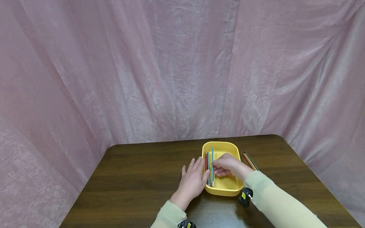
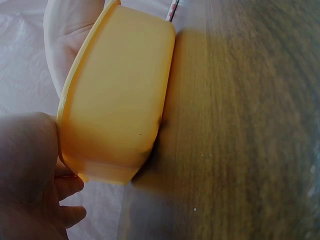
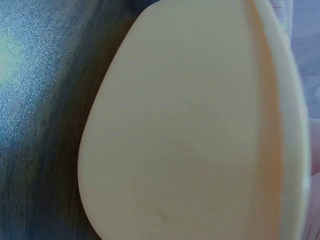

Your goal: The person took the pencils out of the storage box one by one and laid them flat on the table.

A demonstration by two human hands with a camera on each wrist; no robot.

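Note:
A yellow rectangular tray sits on the table, with several colored pencils lined up lengthwise along its left wall. My right hand reaches over the tray's right rim and pinches a light blue pencil near its middle, just right of the others. At the left rim rests my left hand, fingers extended and spread, its thumb reaching over the rim toward the pencils. In the left wrist view the tray's outer wall hides part of both hands. The right wrist view is mostly filled by the tray's side.
A few more pencils, red, yellow and black among them, lie on the brown wooden table right of the tray, partly behind the right forearm. Pink curtains hang behind and beside the table.

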